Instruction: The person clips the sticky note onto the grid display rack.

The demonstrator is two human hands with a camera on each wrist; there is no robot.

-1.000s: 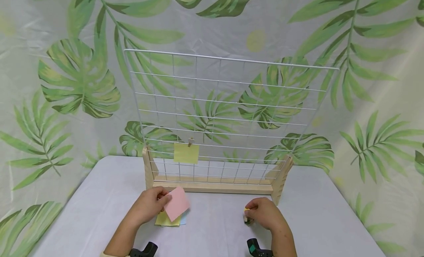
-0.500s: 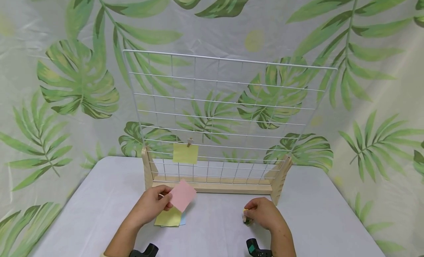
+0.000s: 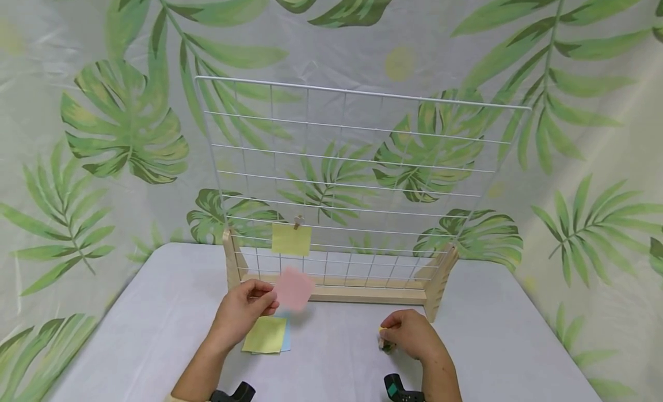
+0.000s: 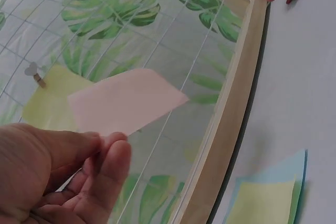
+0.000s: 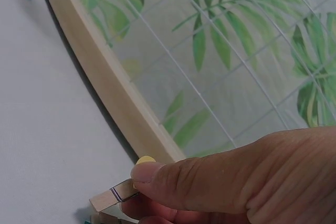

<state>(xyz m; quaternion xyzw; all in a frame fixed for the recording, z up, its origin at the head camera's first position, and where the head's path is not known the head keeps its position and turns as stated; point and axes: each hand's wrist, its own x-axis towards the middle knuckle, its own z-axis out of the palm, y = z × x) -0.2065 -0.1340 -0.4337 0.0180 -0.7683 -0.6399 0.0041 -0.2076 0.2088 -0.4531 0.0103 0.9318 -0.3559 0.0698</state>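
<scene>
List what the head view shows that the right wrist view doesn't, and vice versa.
Only head: left hand pinching a pink paper note, hung yellow note with its clip, top rail.

Only right wrist: the wire spring on the held clothespin, too small to make out from the head.

Both: right hand holding that clothespin, wire grid, wooden base bar, leaf-print backdrop, loose yellow note and blue note.

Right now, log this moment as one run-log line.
left fingers: pinch pink note | right fingers: pinch wooden clip | wire grid: clipped yellow note | table: loose yellow note over blue note
</scene>
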